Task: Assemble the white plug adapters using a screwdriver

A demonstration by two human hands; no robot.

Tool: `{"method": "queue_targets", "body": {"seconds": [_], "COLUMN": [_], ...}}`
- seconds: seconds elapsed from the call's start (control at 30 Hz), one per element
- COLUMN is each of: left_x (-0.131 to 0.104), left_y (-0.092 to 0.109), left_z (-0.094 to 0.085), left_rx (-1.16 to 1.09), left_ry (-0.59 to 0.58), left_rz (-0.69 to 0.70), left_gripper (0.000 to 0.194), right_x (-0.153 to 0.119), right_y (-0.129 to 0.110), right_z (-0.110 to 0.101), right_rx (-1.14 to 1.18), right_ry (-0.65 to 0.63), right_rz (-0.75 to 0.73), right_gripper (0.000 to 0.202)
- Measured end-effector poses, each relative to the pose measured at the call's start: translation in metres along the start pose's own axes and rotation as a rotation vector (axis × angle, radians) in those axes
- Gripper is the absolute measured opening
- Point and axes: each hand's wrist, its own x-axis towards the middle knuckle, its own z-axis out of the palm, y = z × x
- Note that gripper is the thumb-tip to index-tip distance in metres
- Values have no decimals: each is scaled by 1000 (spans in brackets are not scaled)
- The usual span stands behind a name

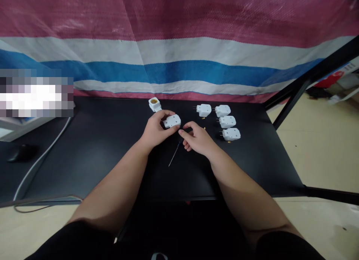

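Left fingers [168, 112] clamped on white plug [172, 121] mid-frame, probably steadying it; right fingers [192, 124] curled by screwdriver [174, 154], can't tell if gripping.

Place: apparently a small workshop, an assembly corner
Desk [98, 140]: black and plain, spread across the middle
Plugs [227, 121]: white, pronged, at 3 o'clock, with small brass bits [229, 141] beside them
Screwdriver [174, 154]: at 6 o'clock, near the centre
Sheet [179, 71]: red, white and blue stripes, hung at 12 o'clock
Frame [311, 75]: black bars between 2 and 3 o'clock
Floor [331, 219]: pale, at 4 o'clock
Mouse [19, 153]: black, at 9 o'clock
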Motion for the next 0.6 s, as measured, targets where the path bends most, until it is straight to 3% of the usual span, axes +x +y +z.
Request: {"method": "queue_targets", "body": {"seconds": [0.07,0.23,0.4,0.6], "left_x": [0,0,-2,-2], "left_y": [-1,1,5,4], "left_z": [-1,-1,2,2], "left_rx": [5,-73,-126,-112], "left_ry": [-18,-199,-283,-276], "left_rz": [12,41,64,62], "left_gripper": [44,46,46,48], "right_x": [0,-2,-1,1], "right_y": [1,-2,-2,3], "right_z": [-4,-18,-30,-33], "right_rx": [-9,-227,-284,-228], "right_ry": [-2,131,-12,-14], "right_rz": [-82,-507,-566,-599], "right_gripper": [38,43,45,40]}}
